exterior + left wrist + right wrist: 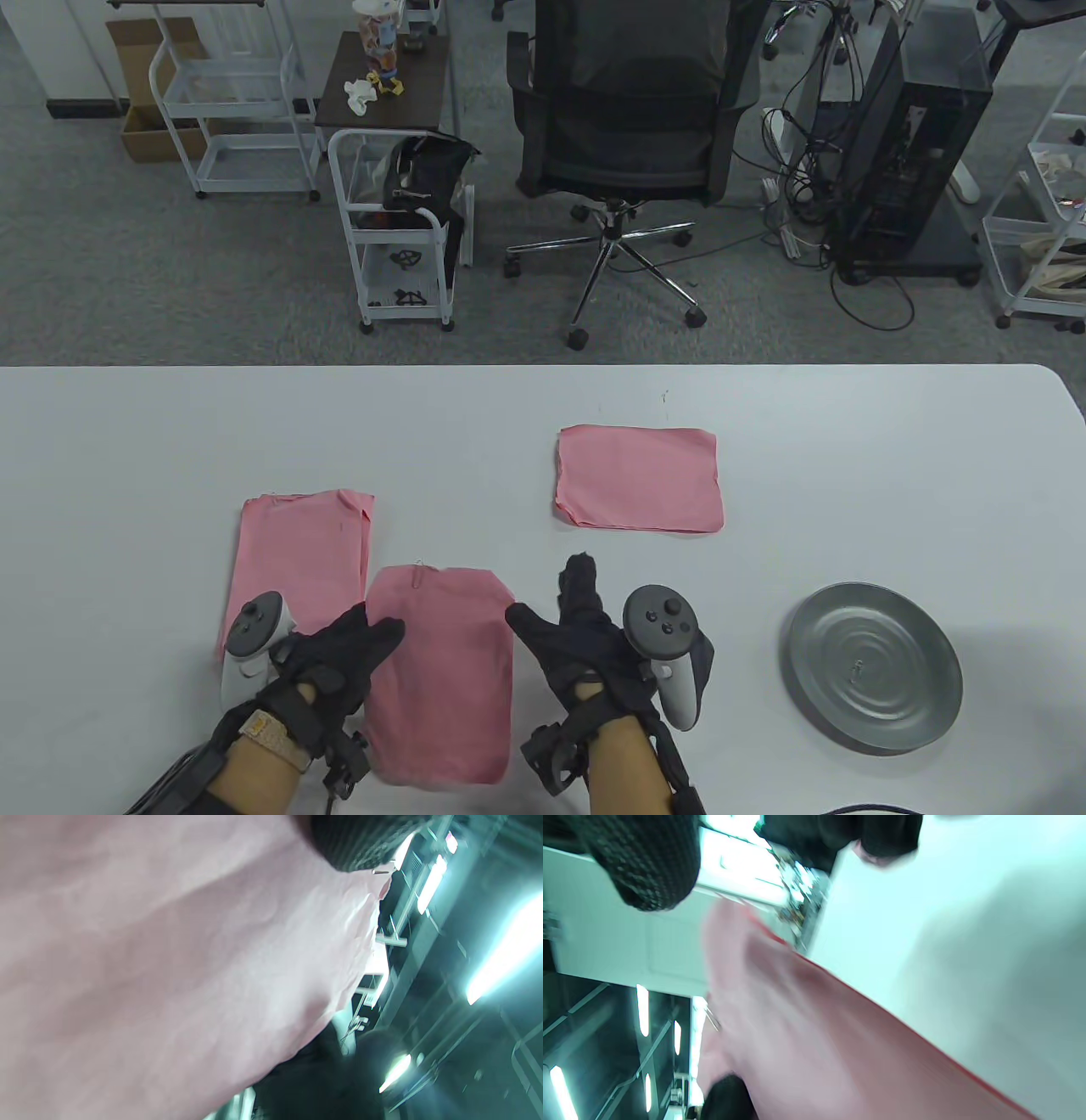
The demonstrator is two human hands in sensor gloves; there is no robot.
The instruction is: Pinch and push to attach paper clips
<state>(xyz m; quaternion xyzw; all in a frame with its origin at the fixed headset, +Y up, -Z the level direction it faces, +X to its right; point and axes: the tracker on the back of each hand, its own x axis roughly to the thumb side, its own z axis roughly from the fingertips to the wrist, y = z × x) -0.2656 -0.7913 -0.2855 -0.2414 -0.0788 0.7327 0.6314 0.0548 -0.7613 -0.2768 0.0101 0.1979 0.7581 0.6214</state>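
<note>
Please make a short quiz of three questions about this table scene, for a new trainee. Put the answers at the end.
1. True or false: a paper clip sits on the far edge of the pink sheets between the hands.
2. What lies at the table's right? A) metal plate B) scissors C) cup
3. How many separate pink stacks are on the table?

Key: 1 true. 2 A, the metal plate. 3 three: middle sheets, left stack, far stack.
</note>
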